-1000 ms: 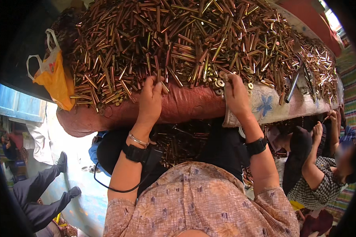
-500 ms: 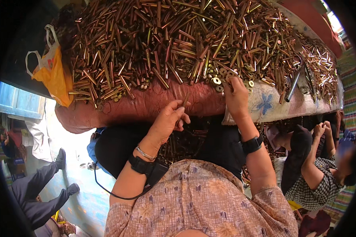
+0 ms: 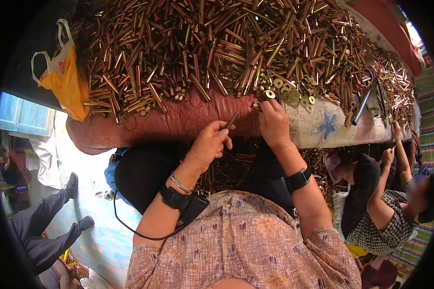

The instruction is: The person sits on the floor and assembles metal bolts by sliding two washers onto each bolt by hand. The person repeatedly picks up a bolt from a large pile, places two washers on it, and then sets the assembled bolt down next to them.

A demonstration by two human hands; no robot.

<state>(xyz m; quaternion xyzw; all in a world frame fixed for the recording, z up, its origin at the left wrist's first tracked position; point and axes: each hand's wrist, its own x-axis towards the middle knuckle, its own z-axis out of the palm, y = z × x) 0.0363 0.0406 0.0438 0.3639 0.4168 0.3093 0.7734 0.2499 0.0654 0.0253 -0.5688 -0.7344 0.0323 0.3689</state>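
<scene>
My left hand [image 3: 209, 146] is closed around a thin brownish metal tube [image 3: 233, 120], whose end sticks up past the fingertips. To its right, my right hand [image 3: 275, 127] is pinched at the front edge of the work surface; what its fingertips hold, if anything, is too small to make out. Flat round metal washers [image 3: 290, 96] lie just beyond that hand. Behind both hands spreads a large heap of shiny copper-and-gold metal tubes [image 3: 178, 53], with small nut-like pieces [image 3: 144, 110] along its front.
The heap lies on a padded red cloth [image 3: 154, 126] and a pale cloth with a blue flower [image 3: 328, 123]. A grey metal bar [image 3: 360, 107] rests at right. An orange-and-white plastic bag [image 3: 68, 86] hangs at left. A co-worker [image 3: 386, 216] sits right; another person's legs [image 3: 48, 226] stretch out left.
My right hand has drawn back from the washers, leftward and nearer to my left hand. My left hand keeps the tube at nearly the same place. The co-worker's hands have moved apart.
</scene>
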